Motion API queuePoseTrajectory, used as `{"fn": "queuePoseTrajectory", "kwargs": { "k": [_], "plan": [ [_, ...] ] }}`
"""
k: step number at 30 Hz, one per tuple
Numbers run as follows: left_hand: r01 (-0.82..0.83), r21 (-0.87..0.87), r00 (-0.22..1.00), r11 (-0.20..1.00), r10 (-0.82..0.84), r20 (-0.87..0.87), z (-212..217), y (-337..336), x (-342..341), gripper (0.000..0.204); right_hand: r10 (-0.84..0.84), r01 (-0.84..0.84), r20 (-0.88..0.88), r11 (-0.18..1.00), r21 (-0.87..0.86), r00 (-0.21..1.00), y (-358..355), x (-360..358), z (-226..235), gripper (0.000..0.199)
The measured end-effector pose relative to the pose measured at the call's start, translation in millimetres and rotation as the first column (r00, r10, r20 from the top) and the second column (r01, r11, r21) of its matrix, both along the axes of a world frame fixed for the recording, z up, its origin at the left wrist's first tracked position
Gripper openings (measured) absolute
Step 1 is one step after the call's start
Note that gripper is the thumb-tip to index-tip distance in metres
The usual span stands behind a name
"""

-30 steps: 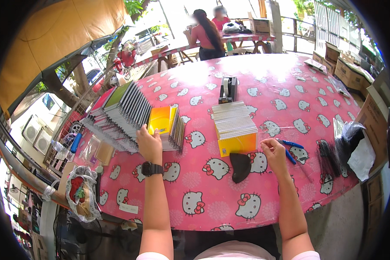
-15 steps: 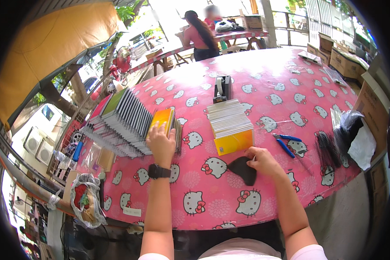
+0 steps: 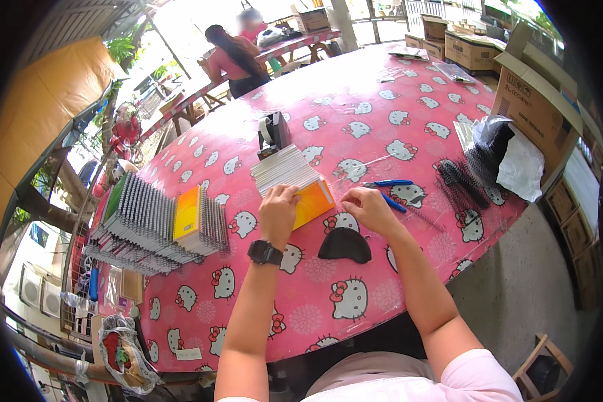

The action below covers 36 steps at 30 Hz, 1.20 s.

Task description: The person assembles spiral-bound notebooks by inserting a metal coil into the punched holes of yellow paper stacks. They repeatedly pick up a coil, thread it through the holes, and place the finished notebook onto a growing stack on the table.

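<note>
My left hand (image 3: 279,211), wearing a black watch, is closed over the top edge of a yellow-orange booklet (image 3: 313,206). That booklet leans at the front of a row of unbound booklets (image 3: 283,169) with their pale edges up. Just to its right, my right hand (image 3: 368,209) has thumb and fingers pinched together; whatever lies between them is hidden. A black curved pad (image 3: 345,245) rests on the table below both hands. Blue-handled pliers (image 3: 390,191) lie beyond my right hand.
Stacked spiral-bound notebooks (image 3: 151,218) stand at the left, a yellow one (image 3: 187,216) among them. A black tape dispenser (image 3: 273,134) sits behind the row. Black binding coils (image 3: 462,184) lie right, near a cardboard box (image 3: 532,110). Two people are at a far table.
My left hand has left the bound notebooks and moved right to the front booklet of the row. My right hand has come off the black pad. The view has shifted right.
</note>
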<state>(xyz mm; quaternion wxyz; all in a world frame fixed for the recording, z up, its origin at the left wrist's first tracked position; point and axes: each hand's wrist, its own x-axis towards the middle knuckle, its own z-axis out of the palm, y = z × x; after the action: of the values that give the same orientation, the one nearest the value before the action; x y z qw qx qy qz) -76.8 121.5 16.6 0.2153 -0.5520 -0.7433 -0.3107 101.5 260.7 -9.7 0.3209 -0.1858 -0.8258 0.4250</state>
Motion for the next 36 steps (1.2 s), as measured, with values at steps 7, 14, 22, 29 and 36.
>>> {"fn": "queuePoseTrajectory", "kwargs": {
  "k": [7, 14, 22, 29, 36],
  "plan": [
    [-0.003, -0.194, 0.983, 0.981, 0.039, 0.182, 64, -83, 42, 0.015, 0.028, -0.026, -0.320, 1.000, 0.012, 0.947, -25, 2, 14, 0.019],
    [-0.202, -0.293, 0.959, 0.934, 0.250, 0.135, 2, -145, 57, 0.017, 0.227, -0.335, -0.347, 0.895, -0.293, 0.910, -75, -24, 11, 0.026],
    [-0.357, 0.012, 0.934, 0.934, 0.357, 0.032, 1, -145, 72, 0.036, 0.375, -0.438, -0.227, 0.764, -0.473, 0.899, -127, -36, -13, 0.021],
    [-0.296, 0.185, 0.807, 0.937, 0.141, 0.573, -49, -140, 64, 0.063, 0.216, -0.342, -0.314, 0.836, -0.430, 0.924, -147, -48, -16, 0.017],
    [-0.376, 0.049, 0.911, 0.925, 0.378, -0.167, -10, -118, 88, 0.049, 0.254, -0.368, -0.303, 0.829, -0.421, 0.919, -130, -51, -18, 0.018]
  ]
}}
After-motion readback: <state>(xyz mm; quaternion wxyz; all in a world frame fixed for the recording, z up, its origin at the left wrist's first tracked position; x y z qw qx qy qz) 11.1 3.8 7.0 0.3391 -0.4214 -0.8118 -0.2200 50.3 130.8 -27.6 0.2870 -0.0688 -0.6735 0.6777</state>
